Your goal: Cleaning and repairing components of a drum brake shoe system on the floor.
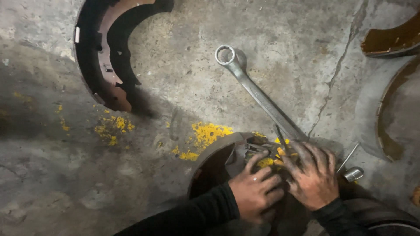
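Note:
My left hand [256,190] and my right hand [314,175] press side by side on the end of a curved metal brake shoe [212,159] that stands on the concrete floor. Yellow grease smears the part under my fingers. Both hands are dirty, with fingers curled onto the metal. A thin dark tool tip [280,133] pokes out above my right fingers; which hand holds it is hidden. A large ring spanner [256,94] lies on the floor just beyond, its ring end pointing away to the upper left.
Another curved brake shoe [103,57] lies at the upper left. More curved shoes [391,41] sit at the right edge. A small metal cylinder with a thin rod [352,172] rests beside my right hand. Yellow crumbs [208,133] dot the cracked concrete floor.

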